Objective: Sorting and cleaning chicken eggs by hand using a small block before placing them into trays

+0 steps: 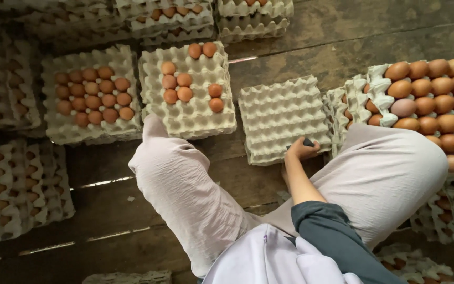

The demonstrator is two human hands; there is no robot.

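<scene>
Right hand (300,151) at frame centre, fingers closed around dark marker (309,142), long axis pointing upper right, over empty egg tray stack (282,115). Left hand unseen.

Egg-packing shed: stacked egg trays (285,118), plank floor (342,42)

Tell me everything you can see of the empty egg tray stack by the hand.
The empty tray stack is pale grey moulded pulp, several trays nested, its cups holding no eggs. It sits level on the dark wooden floor, slightly askew. The right hand rests at its near edge, gripping a small dark object.
</scene>
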